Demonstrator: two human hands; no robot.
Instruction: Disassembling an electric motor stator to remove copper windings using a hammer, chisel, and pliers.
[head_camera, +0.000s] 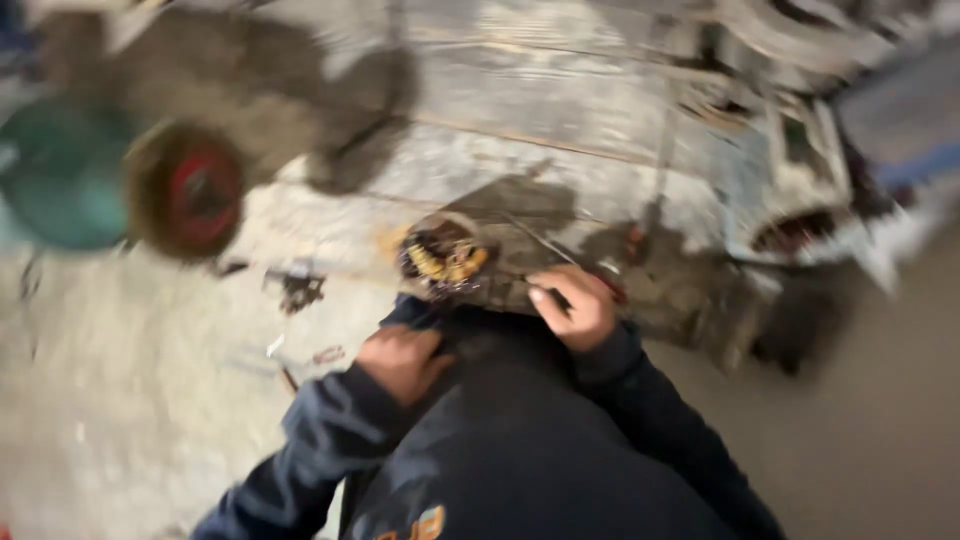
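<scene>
Lying just left of the right hand, whose grip closes on a thin rod, is the wound coil part.

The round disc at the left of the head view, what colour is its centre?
Red, inside a dull brownish outer ring. The head view shows it, though motion blur softens the detail.
</scene>
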